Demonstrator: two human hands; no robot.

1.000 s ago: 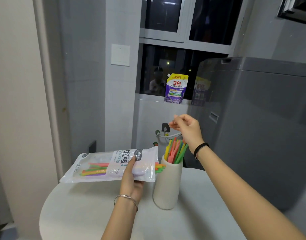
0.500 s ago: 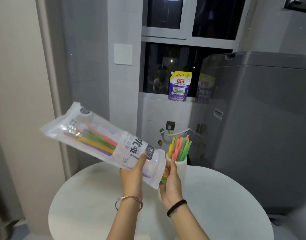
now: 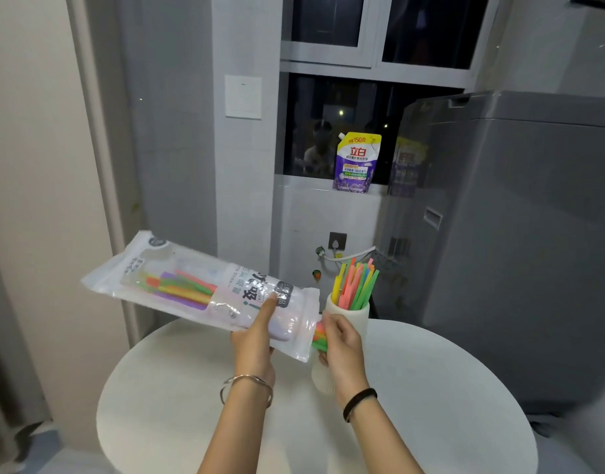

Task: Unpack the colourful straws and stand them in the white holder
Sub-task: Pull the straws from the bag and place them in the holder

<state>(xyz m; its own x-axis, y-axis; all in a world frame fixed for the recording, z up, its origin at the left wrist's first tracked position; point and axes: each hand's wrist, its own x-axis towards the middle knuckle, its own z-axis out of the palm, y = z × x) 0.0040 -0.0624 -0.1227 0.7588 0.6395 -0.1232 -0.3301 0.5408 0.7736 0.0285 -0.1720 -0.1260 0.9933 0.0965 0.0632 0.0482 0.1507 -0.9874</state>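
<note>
Packet (image 3: 205, 285) of colourful straws is tilting above the table (image 3: 431, 388), left of the white holder (image 3: 354, 316); left hand (image 3: 256, 340) is clasping it. Right hand (image 3: 340, 340) is pinching straw ends (image 3: 318, 336) at its mouth. Standing straws (image 3: 357, 282) are filling the holder.

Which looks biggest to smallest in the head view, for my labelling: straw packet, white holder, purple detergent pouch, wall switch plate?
1. straw packet, though nearest the camera
2. white holder, partly hidden by the right hand
3. purple detergent pouch
4. wall switch plate, close to the pouch; farther off, so unsure
</note>
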